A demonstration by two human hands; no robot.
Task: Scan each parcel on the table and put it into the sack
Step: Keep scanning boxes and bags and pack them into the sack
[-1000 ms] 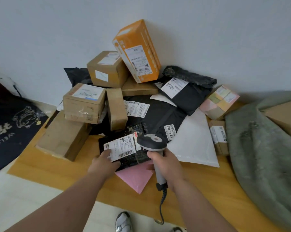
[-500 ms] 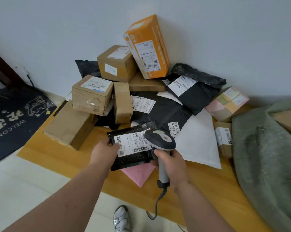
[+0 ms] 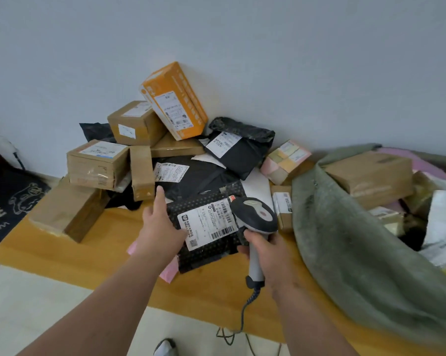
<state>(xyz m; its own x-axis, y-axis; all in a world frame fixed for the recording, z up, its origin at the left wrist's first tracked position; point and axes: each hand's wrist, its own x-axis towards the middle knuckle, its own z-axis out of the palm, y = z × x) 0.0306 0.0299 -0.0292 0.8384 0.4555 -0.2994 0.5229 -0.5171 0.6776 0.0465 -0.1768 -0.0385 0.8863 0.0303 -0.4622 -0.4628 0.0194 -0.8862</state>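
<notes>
Fingers (image 3: 162, 201) of our left hand (image 3: 160, 227) hold a black mailer (image 3: 204, 242), our right hand (image 3: 268, 250) grips the scanner (image 3: 255, 214); several parcels fill the sack (image 3: 345, 240), many remain on the tabletop (image 3: 62, 253).

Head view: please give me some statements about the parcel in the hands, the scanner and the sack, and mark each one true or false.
1. The left hand holds the black dotted parcel at its left edge. True.
2. The right hand grips the scanner by its handle. True.
3. The scanner is cordless. False: a coiled cable hangs from the end of its handle.
4. The green sack holds nothing. False: a brown box and other parcels lie in its opening.
5. The orange box lies flat on the table. False: it stands tilted on top of the pile, against the wall.
</notes>
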